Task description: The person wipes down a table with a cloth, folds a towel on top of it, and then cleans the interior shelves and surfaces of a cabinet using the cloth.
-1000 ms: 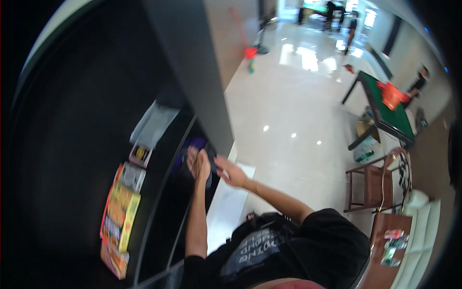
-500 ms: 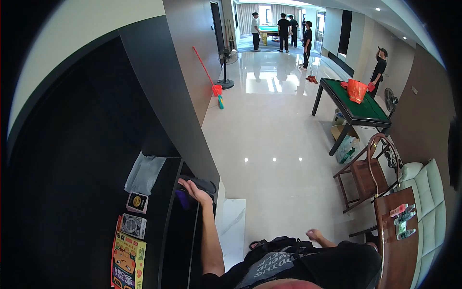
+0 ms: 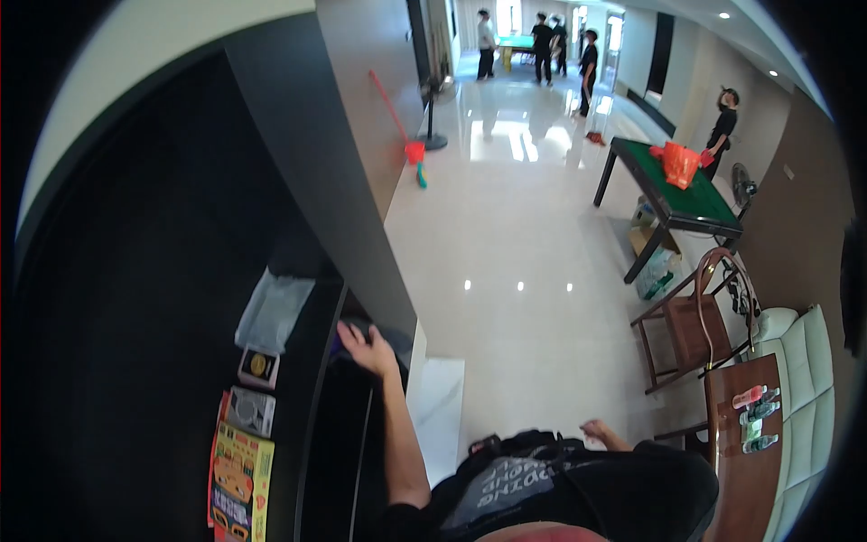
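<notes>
My left hand (image 3: 368,350) is at the edge of the dark shelf unit, palm turned up and fingers spread, with nothing in it. Right behind it in the lower compartment lies a dark grey item (image 3: 390,340), with a bit of purple beside it. On the shelf to its left are a clear plastic bag (image 3: 274,312), a small black box (image 3: 259,367), a grey patterned box (image 3: 250,411) and a yellow snack package (image 3: 242,479). My right hand (image 3: 596,430) hangs low near my body, partly hidden; its finger posture is too small to tell.
A green-topped table (image 3: 677,194) with an orange bag (image 3: 679,166) stands at right, near a wooden chair (image 3: 694,327). Bottles lie on a brown table (image 3: 736,452) by a pale sofa (image 3: 808,397). Several people stand farther back. A red dustpan (image 3: 414,153) leans by the wall.
My right hand has left the area beside my left hand and dropped to my right side. My left hand stays by the shelf, its fingers now more spread. The view has shifted.
</notes>
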Demonstrator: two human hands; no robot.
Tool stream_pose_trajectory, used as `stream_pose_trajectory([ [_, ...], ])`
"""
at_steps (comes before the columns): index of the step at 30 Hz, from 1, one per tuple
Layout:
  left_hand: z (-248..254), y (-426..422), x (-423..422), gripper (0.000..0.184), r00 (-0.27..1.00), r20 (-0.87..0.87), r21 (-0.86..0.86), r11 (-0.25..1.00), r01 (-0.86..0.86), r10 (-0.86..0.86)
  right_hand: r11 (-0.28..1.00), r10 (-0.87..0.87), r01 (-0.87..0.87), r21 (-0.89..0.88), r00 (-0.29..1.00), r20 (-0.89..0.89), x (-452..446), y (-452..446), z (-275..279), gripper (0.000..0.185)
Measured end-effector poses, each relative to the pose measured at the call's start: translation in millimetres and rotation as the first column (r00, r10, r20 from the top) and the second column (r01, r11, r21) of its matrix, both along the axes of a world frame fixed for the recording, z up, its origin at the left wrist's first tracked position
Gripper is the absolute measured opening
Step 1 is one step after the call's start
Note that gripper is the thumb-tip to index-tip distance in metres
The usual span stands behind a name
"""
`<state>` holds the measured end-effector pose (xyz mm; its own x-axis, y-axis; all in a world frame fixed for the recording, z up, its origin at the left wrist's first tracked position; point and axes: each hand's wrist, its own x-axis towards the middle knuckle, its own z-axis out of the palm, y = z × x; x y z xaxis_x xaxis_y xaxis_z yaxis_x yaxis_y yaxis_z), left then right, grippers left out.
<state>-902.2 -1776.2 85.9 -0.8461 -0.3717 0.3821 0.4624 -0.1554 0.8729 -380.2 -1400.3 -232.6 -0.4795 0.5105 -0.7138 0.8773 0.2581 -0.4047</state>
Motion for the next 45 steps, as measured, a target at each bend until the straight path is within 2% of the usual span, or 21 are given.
stream_pose_trajectory([
  [2, 35.9, 0.7, 26.7, 0.069, 0.992, 0.106, -0.028, 0.998, -0.06, 0.063, 0.987, 0.094, -0.102, -0.122, 0.993, -0.071, -14.0, -4.8, 20.4, 0.032],
  [4, 41.5, -7.1, 38.2, 0.058, 0.951, 0.079, -0.423, 0.874, -0.24, 0.3, 0.961, -0.2, 0.176, -0.214, 0.975, -0.099, -28.8, -19.4, 40.8, 0.031],
  [5, 40.7, -9.9, 42.2, 0.061, 0.838, 0.017, -0.756, 0.555, -0.346, 0.545, 0.958, -0.208, 0.177, -0.226, 0.971, -0.121, -38.5, -21.6, 56.0, 0.032],
  [6, 28.8, -10.8, 41.3, 0.074, 0.788, -0.041, -0.821, 0.429, -0.377, 0.614, 0.953, -0.228, 0.19, -0.238, 0.963, -0.145, -39.9, -24.4, 64.2, 0.033],
  [8, 8.3, -3.2, 37.0, 0.088, 0.725, 0.032, -0.901, 0.334, -0.277, 0.688, 0.981, -0.118, 0.079, -0.175, 0.967, -0.227, -29.8, -13.6, 28.3, 0.034],
  [9, -4.6, -3.7, 28.9, 0.088, 0.729, 0.016, -0.889, 0.344, -0.303, 0.684, 0.977, -0.178, 0.165, -0.137, 0.98, -0.093, -39.8, -23.9, 49.2, 0.032],
  [11, -25.4, -2.4, 17.8, 0.096, 0.778, 0.218, -0.949, 0.313, 0.028, 0.589, 0.978, -0.143, 0.136, -0.158, 0.989, -0.035, -34.3, -22.2, 43.2, 0.037],
  [12, -20.1, 1.9, 11.8, 0.096, 0.788, 0.211, -0.946, 0.323, 0.017, 0.579, 0.988, -0.088, 0.083, -0.128, 0.996, -0.033, -28.8, -18.9, 34.7, 0.039],
  [14, -12.0, -1.6, 4.8, 0.092, 0.798, 0.471, -0.735, 0.667, 0.121, 0.375, 0.989, -0.106, 0.103, -0.107, 0.994, -0.024, -28.9, -24.0, 52.7, 0.04],
  [19, -13.0, -1.4, -12.2, 0.07, 0.92, 0.273, -0.414, 0.898, -0.152, 0.282, 0.988, -0.091, 0.085, -0.132, 0.995, -0.039, -38.3, -17.1, 65.3, 0.035],
  [20, -46.4, 1.1, -35.0, 0.055, 0.958, 0.283, 0.151, 0.985, -0.082, 0.036, 0.988, 0.044, -0.086, -0.128, 0.952, -0.303, -18.6, 9.9, -1.4, 0.028],
  [21, -7.8, 8.5, -15.3, 0.04, 0.915, 0.382, 0.072, 0.984, -0.165, 0.125, 0.987, 0.056, -0.09, -0.132, 0.97, -0.237, -14.8, 20.1, -26.9, 0.024],
  [22, 11.5, 10.8, -6.8, 0.037, 0.928, 0.367, 0.327, 0.923, -0.202, 0.073, 0.985, 0.102, -0.129, -0.11, 0.97, -0.222, -11.3, 25.4, -37.1, 0.022],
  [23, 28.9, 10.0, -1.9, 0.038, 0.891, 0.386, 0.041, 0.96, -0.277, 0.241, 0.961, -0.17, 0.078, -0.266, 0.924, -0.343, -20.1, 6.1, 10.8, 0.025],
  [24, 27.0, 6.2, -9.6, 0.039, 0.911, 0.368, 0.13, 0.959, -0.251, 0.189, 0.953, -0.231, 0.162, -0.256, 0.935, -0.269, -32.8, -1.0, 21.3, 0.03],
  [31, 93.5, -10.8, -3.5, 0.044, 0.929, 0.355, 0.683, 0.707, -0.183, -0.102, 0.849, -0.39, 0.247, -0.466, 0.889, -0.239, -31.8, -28.1, 30.9, 0.041],
  [33, 69.6, -43.8, -33.8, 0.037, 0.927, -0.077, 0.862, 0.443, 0.246, -0.366, 0.878, -0.31, 0.193, -0.437, 0.927, -0.212, -36.4, -25.5, 32.4, 0.039],
  [35, 47.6, -72.5, -47.8, 0.031, 0.714, -0.53, 0.778, 0.073, 0.624, -0.458, 0.895, -0.269, 0.166, -0.413, 0.941, -0.204, -37.8, -26.1, 33.4, 0.039],
  [39, 120.5, -75.7, -15.9, 0.04, 0.735, -0.547, 0.758, 0.135, 0.638, -0.401, 0.92, -0.211, 0.126, -0.372, 0.958, -0.196, -51.8, -21.6, 58.9, 0.041],
  [42, 113.6, -94.4, 3.5, 0.046, 0.701, -0.616, 0.738, 0.047, 0.673, -0.361, 0.918, -0.271, 0.192, -0.347, 0.943, -0.193, -60.8, -18.7, 51.1, 0.038],
  [45, 95.4, -121.0, 30.5, 0.052, 0.681, -0.671, 0.722, -0.047, 0.69, -0.294, 0.938, -0.109, 0.085, -0.336, 0.993, -0.053, -75.1, -20.9, 88.4, 0.033],
])
